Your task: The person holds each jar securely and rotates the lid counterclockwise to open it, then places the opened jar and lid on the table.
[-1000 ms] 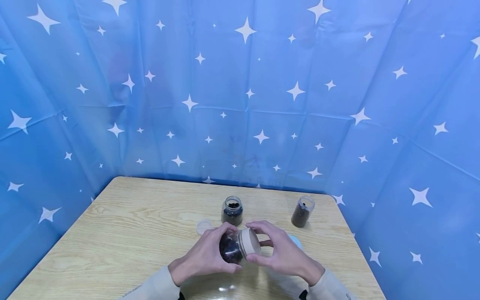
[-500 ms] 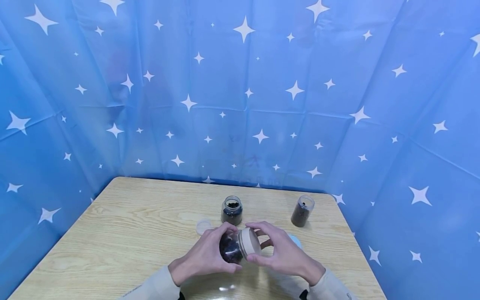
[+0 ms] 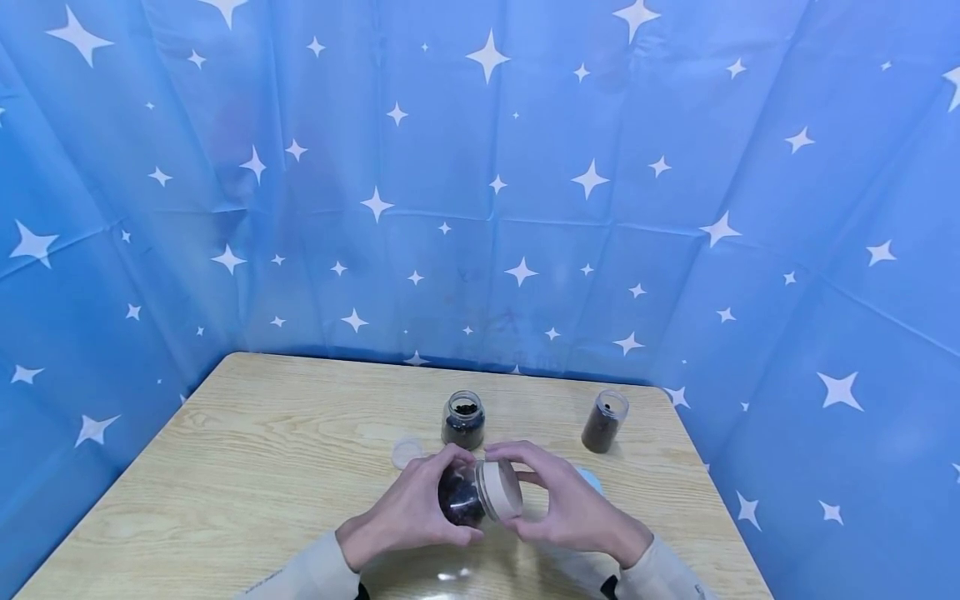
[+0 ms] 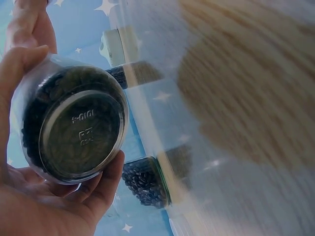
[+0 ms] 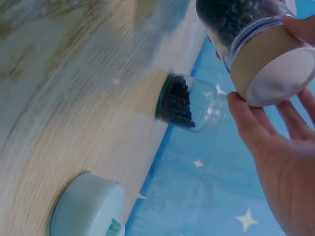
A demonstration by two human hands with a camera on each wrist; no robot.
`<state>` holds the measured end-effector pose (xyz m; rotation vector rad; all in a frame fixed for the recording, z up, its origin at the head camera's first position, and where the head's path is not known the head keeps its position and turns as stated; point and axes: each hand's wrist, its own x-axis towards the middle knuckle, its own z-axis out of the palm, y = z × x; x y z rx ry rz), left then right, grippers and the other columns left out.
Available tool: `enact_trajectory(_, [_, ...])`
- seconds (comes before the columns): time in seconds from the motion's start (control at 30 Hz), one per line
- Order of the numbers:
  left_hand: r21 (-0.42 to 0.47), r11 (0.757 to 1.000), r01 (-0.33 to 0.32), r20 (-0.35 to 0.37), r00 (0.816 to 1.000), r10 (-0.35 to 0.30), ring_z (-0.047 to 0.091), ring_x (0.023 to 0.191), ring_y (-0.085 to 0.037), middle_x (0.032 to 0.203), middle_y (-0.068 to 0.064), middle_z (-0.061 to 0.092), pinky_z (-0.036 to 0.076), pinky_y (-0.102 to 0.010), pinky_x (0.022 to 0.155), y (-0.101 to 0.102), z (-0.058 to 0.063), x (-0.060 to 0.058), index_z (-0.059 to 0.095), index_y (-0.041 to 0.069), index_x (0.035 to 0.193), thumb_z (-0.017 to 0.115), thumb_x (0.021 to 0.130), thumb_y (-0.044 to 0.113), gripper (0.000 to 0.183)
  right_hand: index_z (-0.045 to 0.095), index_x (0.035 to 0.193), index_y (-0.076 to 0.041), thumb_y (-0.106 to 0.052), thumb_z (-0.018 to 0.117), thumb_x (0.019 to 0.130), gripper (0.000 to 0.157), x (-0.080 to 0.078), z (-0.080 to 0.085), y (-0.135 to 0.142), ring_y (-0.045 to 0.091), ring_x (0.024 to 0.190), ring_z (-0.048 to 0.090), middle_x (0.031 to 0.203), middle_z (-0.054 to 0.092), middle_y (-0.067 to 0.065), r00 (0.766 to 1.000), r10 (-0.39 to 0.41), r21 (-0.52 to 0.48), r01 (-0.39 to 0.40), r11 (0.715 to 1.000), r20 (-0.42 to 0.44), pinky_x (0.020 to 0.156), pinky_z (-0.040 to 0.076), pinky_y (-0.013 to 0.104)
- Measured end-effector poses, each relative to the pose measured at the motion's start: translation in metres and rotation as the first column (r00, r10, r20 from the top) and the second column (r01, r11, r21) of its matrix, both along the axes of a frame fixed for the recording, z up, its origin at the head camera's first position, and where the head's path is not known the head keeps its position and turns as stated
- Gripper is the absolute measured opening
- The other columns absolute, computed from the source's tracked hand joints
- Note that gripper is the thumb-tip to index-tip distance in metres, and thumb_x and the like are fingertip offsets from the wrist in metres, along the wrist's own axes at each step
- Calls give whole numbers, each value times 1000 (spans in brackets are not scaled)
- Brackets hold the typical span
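Note:
A round clear jar (image 3: 459, 497) full of dark seeds is tilted above the table, its beige lid (image 3: 501, 490) facing right. My left hand (image 3: 405, 510) grips the jar's body, fingers and thumb curled round its side. The jar's embossed bottom (image 4: 83, 132) faces the left wrist view. At the lid's rim, the fingers and thumb of my right hand (image 3: 573, 510) hold it from both sides. In the right wrist view the lid (image 5: 270, 61) sits on the jar's mouth, and the right hand (image 5: 295, 167) is curved round its edge.
Behind the hands stands an uncovered glass jar (image 3: 463, 427) partly filled with dark seeds. A taller uncovered jar (image 3: 602, 427) with dark contents is at the back right. A clear round lid (image 3: 407, 453) lies left. A light blue lid-like piece (image 5: 86, 206) lies beyond my right hand.
My right hand's fingers have shifted round the lid's rim: the forefinger is slightly further left, the thumb lower and further right. The left hand and jar stay nearly still.

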<state>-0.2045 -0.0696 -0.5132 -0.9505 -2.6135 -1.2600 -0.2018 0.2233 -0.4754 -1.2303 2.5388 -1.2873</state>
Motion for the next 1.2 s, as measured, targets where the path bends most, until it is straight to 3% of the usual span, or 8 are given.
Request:
enact_trajectory(0.27, [-3,1000,-3,-4,1000,3,77,117,-6,131,6,83,65,-33,105,0,0,0,65,23,144,109,74,44,85,57,164,-24,7,94,87,91,0,4,1,37,162,59,178,55,5,999,42,-7,-42,999,6,122,62,50])
enact_trajectory(0.6, [6,1000,-3,-6,1000,3,77,116,-7,131,6,83,65,-32,103,-2,1,0,65,23,144,109,74,45,85,57,163,-23,5,95,87,90,0,5,2,30,161,60,176,57,6,999,47,-33,-48,998,-10,121,63,50])
enact_trajectory(0.87, [11,1000,-12,-10,1000,13,75,114,-5,129,8,82,64,-30,101,-3,2,-1,65,24,143,109,73,42,85,57,162,-16,9,96,82,93,-3,7,6,28,157,63,172,61,6,999,30,-52,-32,998,-35,119,64,51])
enact_trajectory(1.2, [2,1000,-27,-1,1000,27,75,114,-5,128,8,82,64,-30,101,-5,2,-1,66,24,143,108,73,45,85,58,164,-22,10,95,82,95,-8,11,14,27,158,61,173,60,4,998,-64,-56,63,996,-11,122,62,49])
